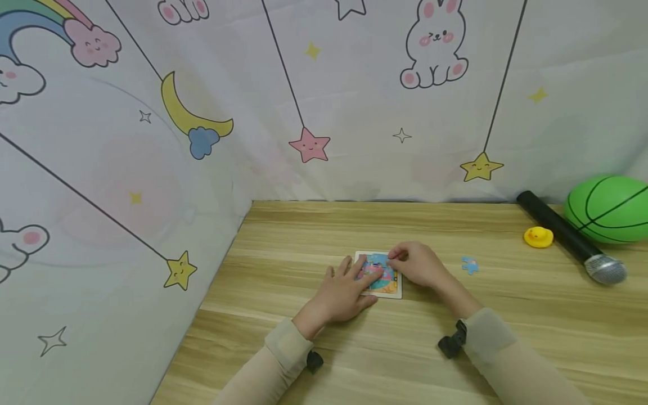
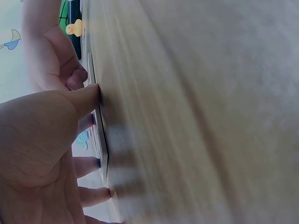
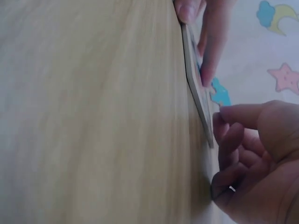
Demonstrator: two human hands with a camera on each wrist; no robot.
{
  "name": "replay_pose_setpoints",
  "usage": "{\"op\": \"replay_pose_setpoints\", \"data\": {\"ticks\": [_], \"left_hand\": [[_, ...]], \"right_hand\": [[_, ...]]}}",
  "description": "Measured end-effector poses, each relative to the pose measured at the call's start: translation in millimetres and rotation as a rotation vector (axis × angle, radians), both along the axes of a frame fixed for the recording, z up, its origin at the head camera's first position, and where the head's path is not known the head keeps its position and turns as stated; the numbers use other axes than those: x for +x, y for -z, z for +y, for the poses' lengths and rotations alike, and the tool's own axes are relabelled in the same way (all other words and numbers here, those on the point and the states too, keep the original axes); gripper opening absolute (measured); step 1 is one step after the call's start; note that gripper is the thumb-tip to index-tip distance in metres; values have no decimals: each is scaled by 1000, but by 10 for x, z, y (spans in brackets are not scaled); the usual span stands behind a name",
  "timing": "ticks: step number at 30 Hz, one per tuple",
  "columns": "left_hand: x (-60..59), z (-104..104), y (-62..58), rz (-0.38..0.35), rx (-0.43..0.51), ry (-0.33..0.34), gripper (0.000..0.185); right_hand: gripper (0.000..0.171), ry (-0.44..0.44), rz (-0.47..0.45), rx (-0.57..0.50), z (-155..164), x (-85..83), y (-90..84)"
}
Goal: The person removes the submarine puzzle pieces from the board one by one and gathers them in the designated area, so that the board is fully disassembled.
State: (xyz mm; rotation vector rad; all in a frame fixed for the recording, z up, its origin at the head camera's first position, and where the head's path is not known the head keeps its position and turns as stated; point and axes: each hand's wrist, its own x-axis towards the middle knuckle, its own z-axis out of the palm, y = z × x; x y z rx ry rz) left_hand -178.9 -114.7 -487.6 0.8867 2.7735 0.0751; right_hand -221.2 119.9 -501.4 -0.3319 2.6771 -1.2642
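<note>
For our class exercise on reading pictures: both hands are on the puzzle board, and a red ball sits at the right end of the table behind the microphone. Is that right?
Not quite: the ball is green, not red, as the head view shows. The rest stands: the left hand and right hand are on the puzzle board, and the ball sits at the right end of the table behind the microphone.

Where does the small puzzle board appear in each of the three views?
Head: the puzzle board lies flat at centre on the wooden table, under both hands.
Left wrist: seen edge-on, a thin dark strip left of centre.
Right wrist: edge-on again, a slanted strip right of centre.
Shared landmark: the left hand pressing on it.
</note>
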Motion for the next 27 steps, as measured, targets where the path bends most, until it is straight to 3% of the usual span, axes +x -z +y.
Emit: {"op": "replay_pose_setpoints", "data": {"ticks": [9, 27], "left_hand": [[-1, 12, -10, -3, 10, -10, 61], [5, 7, 1, -1, 12, -7, 61]], "right_hand": [[16, 10, -21, -21, 343, 30, -78], [26, 92, -81, 65, 1104, 151, -221]]}}
